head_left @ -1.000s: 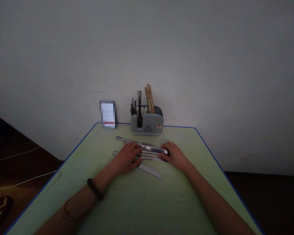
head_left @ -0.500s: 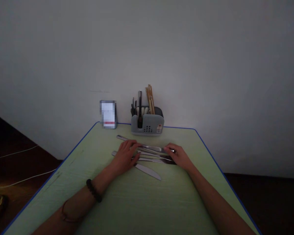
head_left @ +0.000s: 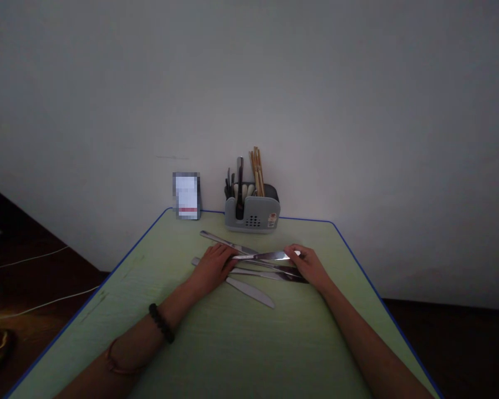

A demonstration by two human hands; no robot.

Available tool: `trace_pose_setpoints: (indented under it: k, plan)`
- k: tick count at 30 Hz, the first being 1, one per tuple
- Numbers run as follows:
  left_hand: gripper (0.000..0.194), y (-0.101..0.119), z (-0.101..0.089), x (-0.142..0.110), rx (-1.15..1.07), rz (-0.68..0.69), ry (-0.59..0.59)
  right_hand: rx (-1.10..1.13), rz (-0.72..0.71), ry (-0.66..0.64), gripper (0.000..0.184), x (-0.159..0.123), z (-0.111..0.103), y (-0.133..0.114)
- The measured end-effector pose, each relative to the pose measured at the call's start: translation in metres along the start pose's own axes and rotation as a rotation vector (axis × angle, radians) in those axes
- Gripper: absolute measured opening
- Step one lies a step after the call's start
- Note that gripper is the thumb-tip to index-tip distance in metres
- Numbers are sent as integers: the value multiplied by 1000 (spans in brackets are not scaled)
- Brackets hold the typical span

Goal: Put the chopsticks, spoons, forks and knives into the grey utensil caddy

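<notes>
A shiny table knife (head_left: 271, 256) spans the gap between my hands, its blade end pinched in the fingers of my right hand (head_left: 310, 266). My left hand (head_left: 211, 267) is curled at the handle end of that knife, over other knife handles; its exact hold is partly hidden. Behind it, a second table knife (head_left: 216, 237) lies slanted on the table. Below the held one, another knife (head_left: 266, 274) points right, with dark blades near my right hand. Closest to me, a pale knife blade (head_left: 251, 292) sticks out from under my left hand.
A grey cutlery holder (head_left: 253, 217) stands at the table's back edge with wooden chopsticks (head_left: 256, 169) and dark-handled utensils in it. Left of it, a blurred-out phone-like screen (head_left: 188, 195) leans on the wall (head_left: 336, 111). The green table (head_left: 249, 354) has a blue rim.
The knife between my hands has come up over the others, its shiny blade now showing in my right fingers. My left hand has closed in on the handles. The view has shifted slightly.
</notes>
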State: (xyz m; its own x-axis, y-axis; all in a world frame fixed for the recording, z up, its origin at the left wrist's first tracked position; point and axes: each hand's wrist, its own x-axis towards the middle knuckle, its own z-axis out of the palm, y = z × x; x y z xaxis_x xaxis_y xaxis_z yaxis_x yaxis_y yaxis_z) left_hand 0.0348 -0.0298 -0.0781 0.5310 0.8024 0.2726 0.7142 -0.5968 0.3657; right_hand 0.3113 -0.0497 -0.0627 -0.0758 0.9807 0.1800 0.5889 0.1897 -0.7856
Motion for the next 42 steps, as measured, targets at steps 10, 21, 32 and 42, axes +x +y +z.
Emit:
trace_pose_setpoints:
  k: [10,21,32,42]
  plan:
    - [16,2,-4,-3,-181,75,75,-336,-280,81,32,0,9,-2]
    - [30,15,-30,15,-676,-212,455,-539,-448,-128,19,2,10,-38]
    - [25,62,-144,56,-582,-29,458,-204,-304,-121,20,32,-58,-147]
    - [23,50,-151,44,-373,-2,242,-272,-264,-269,24,27,-66,-142]
